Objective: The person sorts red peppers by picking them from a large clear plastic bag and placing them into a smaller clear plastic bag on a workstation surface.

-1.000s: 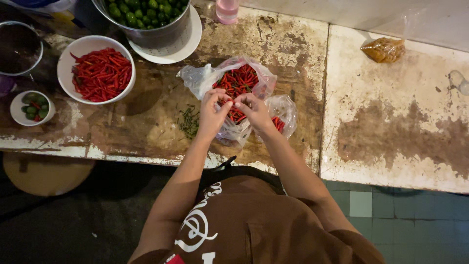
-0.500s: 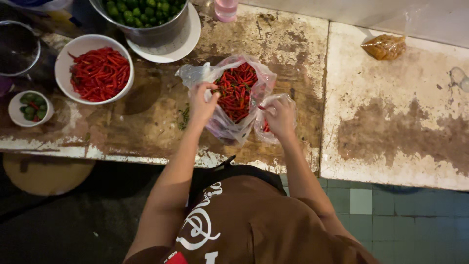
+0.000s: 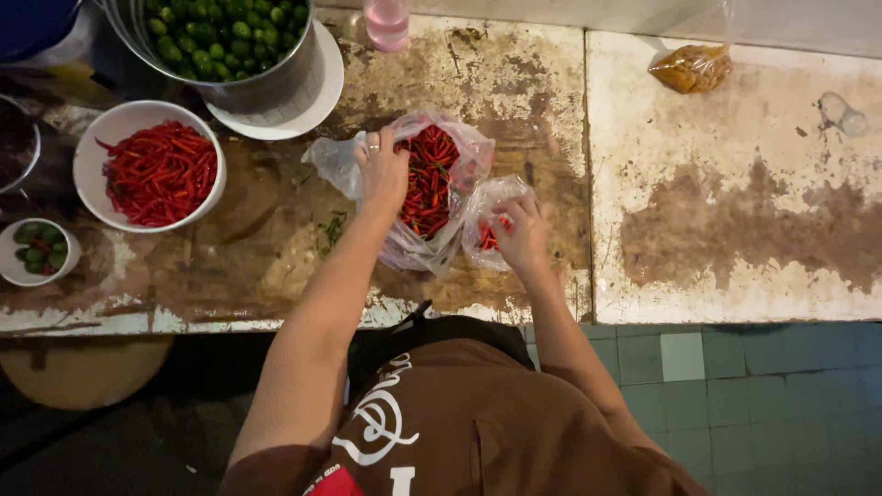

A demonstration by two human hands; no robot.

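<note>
A clear plastic bag of red chillies (image 3: 437,174) lies open on the stained worktop (image 3: 514,83). My left hand (image 3: 382,171), with a ring on one finger, reaches into the left side of that bag, fingers among the chillies. To its right sits a smaller clear bag (image 3: 489,207) with a few red chillies inside. My right hand (image 3: 524,234) rests at this small bag's mouth, fingers curled on the plastic and the chillies there.
A white bowl of red chillies (image 3: 147,174) stands at the left, a small bowl of green bits (image 3: 35,250) below it. A metal pot of green limes (image 3: 230,41) sits on a white plate at the back. A pink cup (image 3: 386,20) and a bag of brown paste (image 3: 691,69) lie farther back.
My hands were together over the big bag, then parted. The left hand went into the big bag; the right hand moved right and down to the small bag.
</note>
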